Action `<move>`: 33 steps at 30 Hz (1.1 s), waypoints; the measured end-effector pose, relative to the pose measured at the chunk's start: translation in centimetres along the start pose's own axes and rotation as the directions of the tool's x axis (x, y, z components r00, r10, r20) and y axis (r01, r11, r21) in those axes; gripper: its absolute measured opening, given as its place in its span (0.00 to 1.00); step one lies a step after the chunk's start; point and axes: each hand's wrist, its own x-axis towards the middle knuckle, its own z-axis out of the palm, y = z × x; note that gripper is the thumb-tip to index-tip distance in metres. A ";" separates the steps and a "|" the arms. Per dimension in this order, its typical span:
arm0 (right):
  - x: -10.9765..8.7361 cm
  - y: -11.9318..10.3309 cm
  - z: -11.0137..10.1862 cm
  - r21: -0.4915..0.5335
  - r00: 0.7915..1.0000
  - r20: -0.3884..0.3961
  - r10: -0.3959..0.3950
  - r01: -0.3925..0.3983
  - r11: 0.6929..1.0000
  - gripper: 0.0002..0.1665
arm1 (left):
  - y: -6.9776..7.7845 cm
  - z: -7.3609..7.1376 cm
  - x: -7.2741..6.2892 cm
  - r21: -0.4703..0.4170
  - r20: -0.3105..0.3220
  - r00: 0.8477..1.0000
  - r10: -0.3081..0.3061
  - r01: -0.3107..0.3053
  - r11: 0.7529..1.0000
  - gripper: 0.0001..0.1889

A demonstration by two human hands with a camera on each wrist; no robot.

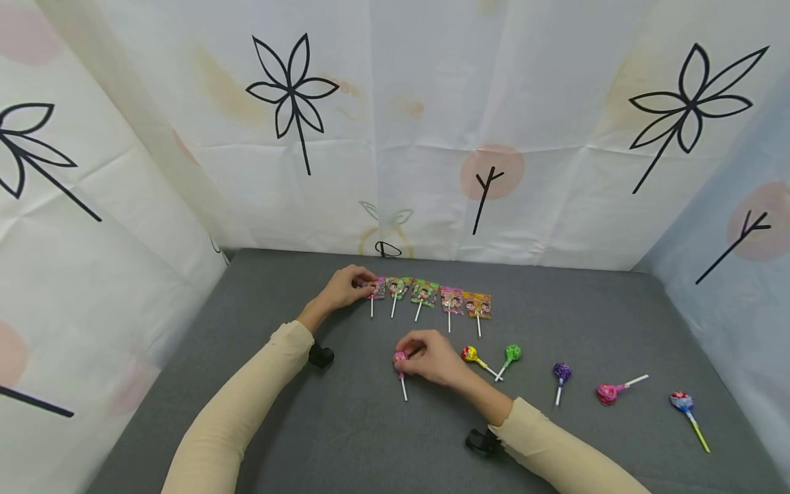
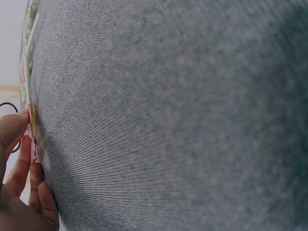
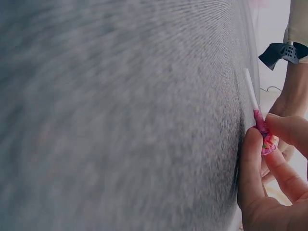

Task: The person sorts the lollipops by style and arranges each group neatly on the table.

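Note:
At the left end of a row of flat-wrapped lollipops, my left hand [image 1: 347,287] grips the pink-wrapped lollipop [image 1: 378,289] by its wrapper, its white stick pointing toward me. The left wrist view has the thumb and fingers [image 2: 19,171] at that wrapper's edges, seen almost edge-on. Nearer to me, my right hand [image 1: 435,358] pinches a round pink lollipop [image 1: 400,356] by its head between thumb and fingers. Its white stick [image 3: 251,89] extends free of the hand, close to the tabletop. Part of the head is hidden by the fingers.
Rightward along the row lie green [image 1: 424,293], pink [image 1: 452,300] and orange [image 1: 478,304] flat lollipops. Round lollipops lie right of my right hand: yellow [image 1: 470,354], green [image 1: 513,353], purple [image 1: 562,371], pink [image 1: 607,393] and blue [image 1: 681,401]. Patterned curtains [image 1: 420,206] border the grey table [image 1: 345,439].

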 end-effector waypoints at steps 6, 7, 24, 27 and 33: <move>0.9 0.3 0.6 0.200 1.000 0.009 0.026 -0.027 0.979 0.13 | 0.1 0.0 0.0 0.000 -0.003 1.000 -0.007 0.007 1.000 0.12; 1.0 0.3 0.7 0.224 1.000 0.011 0.028 -0.030 0.974 0.13 | 0.1 0.0 0.0 0.002 -0.002 1.000 -0.009 0.009 1.000 0.12; 3.4 -0.1 2.3 0.193 0.997 -0.043 -0.056 0.064 0.979 0.13 | 0.0 0.0 -0.1 -0.010 -0.008 1.000 0.006 -0.006 1.000 0.12; 4.0 -0.1 2.7 0.173 0.996 -0.061 -0.058 0.068 0.983 0.12 | 0.0 0.0 -0.1 -0.010 -0.009 1.000 0.008 -0.008 1.000 0.12; 4.7 -0.5 3.1 0.167 0.995 -0.083 -0.051 0.064 0.984 0.11 | 0.0 -0.1 -0.1 -0.011 -0.003 1.000 -0.006 0.006 1.000 0.11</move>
